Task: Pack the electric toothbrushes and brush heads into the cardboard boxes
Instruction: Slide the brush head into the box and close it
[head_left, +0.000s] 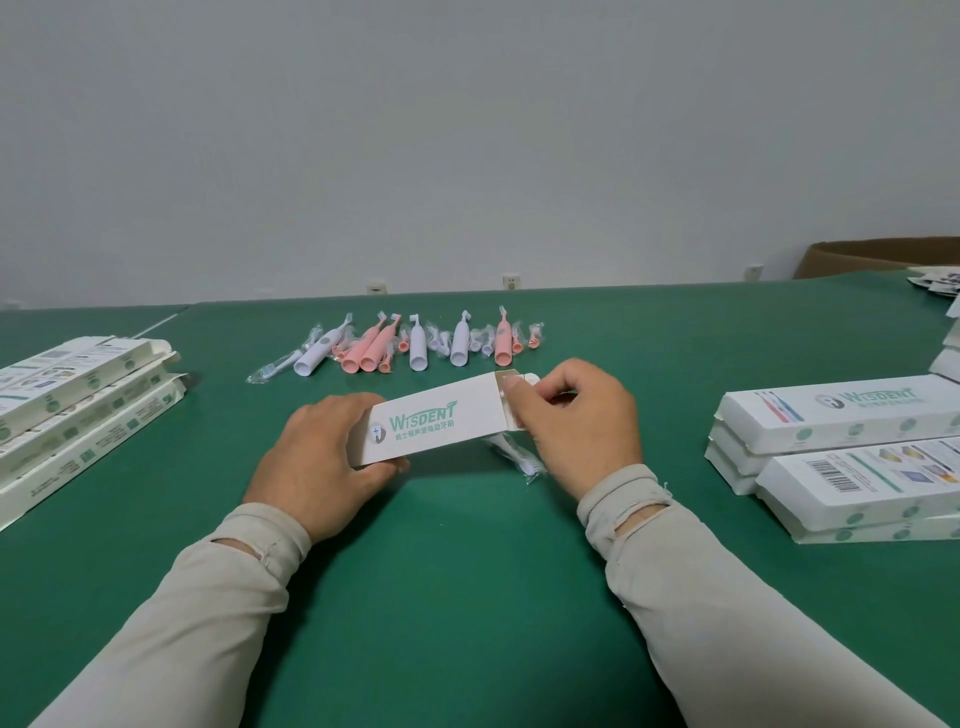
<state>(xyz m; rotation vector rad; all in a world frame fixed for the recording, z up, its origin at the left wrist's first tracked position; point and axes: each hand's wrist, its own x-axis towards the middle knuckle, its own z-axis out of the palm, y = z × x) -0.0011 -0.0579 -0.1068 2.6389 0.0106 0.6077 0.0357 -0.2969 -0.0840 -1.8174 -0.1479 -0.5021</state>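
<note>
Your left hand (322, 457) grips the near end of the cardboard box (431, 423), held low over the worktop (467, 597); your right hand (571, 421) pinches the end flap (511, 382) w/ thumb and fingers. A wrapped brush head (519, 460) lies just under the box by your right wrist — easy to forget it and close w/o it. Can't tell what's inside. Force the flap and it may crease or tear. Loose toothbrushes (415, 348) wait farther back.
</note>
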